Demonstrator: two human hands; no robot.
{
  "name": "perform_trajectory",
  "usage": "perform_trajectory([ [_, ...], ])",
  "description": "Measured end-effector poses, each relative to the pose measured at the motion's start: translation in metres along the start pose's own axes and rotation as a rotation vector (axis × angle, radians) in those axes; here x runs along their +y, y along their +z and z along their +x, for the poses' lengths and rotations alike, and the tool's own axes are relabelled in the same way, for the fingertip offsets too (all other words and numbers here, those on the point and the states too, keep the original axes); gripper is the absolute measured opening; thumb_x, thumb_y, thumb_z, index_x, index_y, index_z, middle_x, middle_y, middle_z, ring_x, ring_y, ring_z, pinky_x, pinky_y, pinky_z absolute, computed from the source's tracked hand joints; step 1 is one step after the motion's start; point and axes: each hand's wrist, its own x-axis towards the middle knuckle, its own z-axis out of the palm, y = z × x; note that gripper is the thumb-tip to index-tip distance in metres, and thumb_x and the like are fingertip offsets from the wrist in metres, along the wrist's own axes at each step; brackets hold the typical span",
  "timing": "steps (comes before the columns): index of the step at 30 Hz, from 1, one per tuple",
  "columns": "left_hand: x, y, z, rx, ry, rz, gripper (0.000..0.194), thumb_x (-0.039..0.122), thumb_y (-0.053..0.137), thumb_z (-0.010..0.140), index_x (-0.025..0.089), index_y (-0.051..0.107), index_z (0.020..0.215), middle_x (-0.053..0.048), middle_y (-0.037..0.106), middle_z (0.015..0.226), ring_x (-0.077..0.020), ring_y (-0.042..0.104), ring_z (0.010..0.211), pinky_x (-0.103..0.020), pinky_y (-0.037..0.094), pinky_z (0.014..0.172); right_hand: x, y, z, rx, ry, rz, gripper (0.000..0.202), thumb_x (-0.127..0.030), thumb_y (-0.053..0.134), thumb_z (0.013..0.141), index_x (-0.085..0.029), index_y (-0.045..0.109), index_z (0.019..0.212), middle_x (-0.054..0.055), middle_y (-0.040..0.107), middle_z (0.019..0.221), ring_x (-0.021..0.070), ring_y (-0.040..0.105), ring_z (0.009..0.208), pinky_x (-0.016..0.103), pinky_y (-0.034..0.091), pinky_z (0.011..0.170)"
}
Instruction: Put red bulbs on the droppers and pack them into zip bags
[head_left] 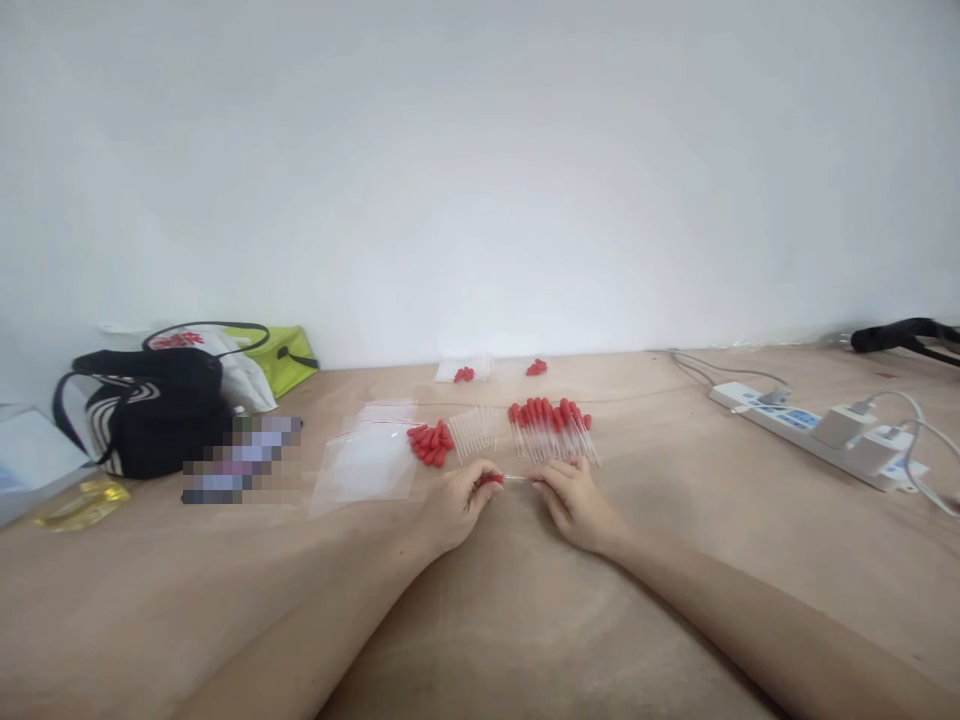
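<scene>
A pale brown wooden tabletop (540, 620) ran back toward a plain white wall (525, 180). Nearest, the left hand (459, 502) pinched a small red bulb (493, 479), and the right hand (574, 502) grasped a thin clear tube (516, 477) between them; whether the two pieces were joined could not be told. Just beyond lay a heap of red bulbs (430, 443), a row of slender clear tubes (474, 431) and a row of red-capped clear tubes (553, 420). Farther off sat two small red clusters (463, 375).

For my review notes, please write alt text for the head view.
The left-hand grip holds a red piece while the right-hand grip holds a thin stick pointing at it. Behind them on a wooden table lie loose red pieces, pale sticks and red-tipped sticks.
</scene>
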Motion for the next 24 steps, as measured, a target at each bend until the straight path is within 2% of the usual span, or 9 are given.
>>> perform_trajectory([
  [4,-0.002,0.002,0.000,0.014,0.035,-0.011,0.015,0.022,0.040,0.085,0.018,0.053,0.092,0.000,0.059,0.074,-0.0116,0.055,0.065,-0.022,0.042,0.061,0.002,0.001,-0.001,0.004,-0.013,-0.008,0.024,-0.014,0.035,0.083,-0.018,0.056,0.094,0.003,0.059,0.078,0.0134,0.051,0.073,0.030,0.026,0.074],
  [13,-0.003,0.002,-0.002,-0.056,0.129,0.047,0.019,0.021,0.040,0.085,0.015,0.057,0.083,-0.003,0.061,0.076,-0.0128,0.055,0.069,-0.023,0.043,0.064,0.013,0.001,0.001,-0.041,-0.081,-0.102,0.021,-0.017,0.040,0.083,-0.021,0.060,0.086,0.001,0.061,0.075,0.0115,0.051,0.067,0.029,0.022,0.069],
  [21,-0.008,0.003,-0.002,-0.067,0.183,0.133,0.018,0.022,0.038,0.086,0.015,0.055,0.087,-0.004,0.058,0.078,-0.0133,0.054,0.070,-0.023,0.042,0.064,0.012,0.000,0.006,-0.063,-0.127,-0.246,0.028,-0.005,0.043,0.072,-0.020,0.061,0.085,0.001,0.063,0.072,0.0119,0.049,0.063,0.030,0.017,0.064],
  [24,-0.009,0.003,-0.002,-0.089,0.208,0.144,0.019,0.022,0.037,0.086,0.015,0.054,0.086,-0.004,0.058,0.077,-0.0138,0.054,0.070,-0.024,0.042,0.065,0.012,0.000,0.006,-0.081,-0.142,-0.262,0.027,-0.004,0.042,0.071,-0.020,0.061,0.083,0.002,0.063,0.073,0.0124,0.049,0.063,0.030,0.017,0.063],
])
